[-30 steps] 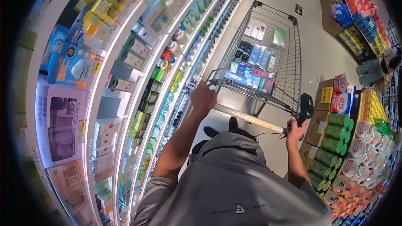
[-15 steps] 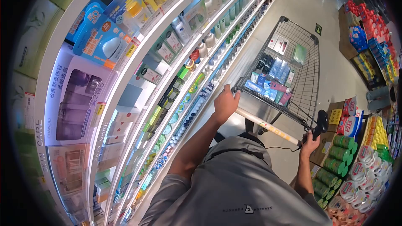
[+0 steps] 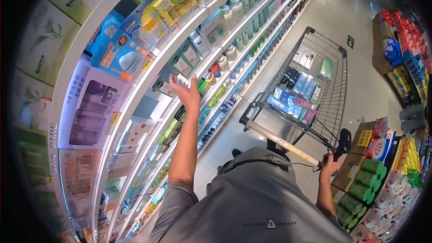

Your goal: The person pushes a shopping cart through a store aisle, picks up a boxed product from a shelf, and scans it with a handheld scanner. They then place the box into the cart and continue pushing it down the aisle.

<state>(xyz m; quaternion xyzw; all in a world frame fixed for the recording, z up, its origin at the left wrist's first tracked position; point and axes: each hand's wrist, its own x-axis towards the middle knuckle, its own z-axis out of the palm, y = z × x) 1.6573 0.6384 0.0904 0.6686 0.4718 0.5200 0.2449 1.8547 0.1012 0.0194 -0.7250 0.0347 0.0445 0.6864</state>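
My left hand (image 3: pixel 186 94) is raised beside the shelves, its fingers apart and nothing in them, close to some green-and-white boxes (image 3: pixel 182 66). My right hand (image 3: pixel 331 164) is closed on the right end of the cart handle (image 3: pixel 283 143), by a black device (image 3: pixel 344 141). Inside the wire shopping cart (image 3: pixel 338 69) lie blue, white and pink packages (image 3: pixel 302 102), dark items and a green box (image 3: pixel 327 68).
Curved white shelves of skin care goods (image 3: pixel 96 112) run along the left. Stacked green rolls (image 3: pixel 361 191), white tubs (image 3: pixel 386 199) and red packages (image 3: pixel 405 29) stand at the right. A tiled aisle floor (image 3: pixel 330 4) extends ahead.
My left hand has come off the cart handle and moved left to the shelves, its fingers now spread. My right hand remains at the handle.
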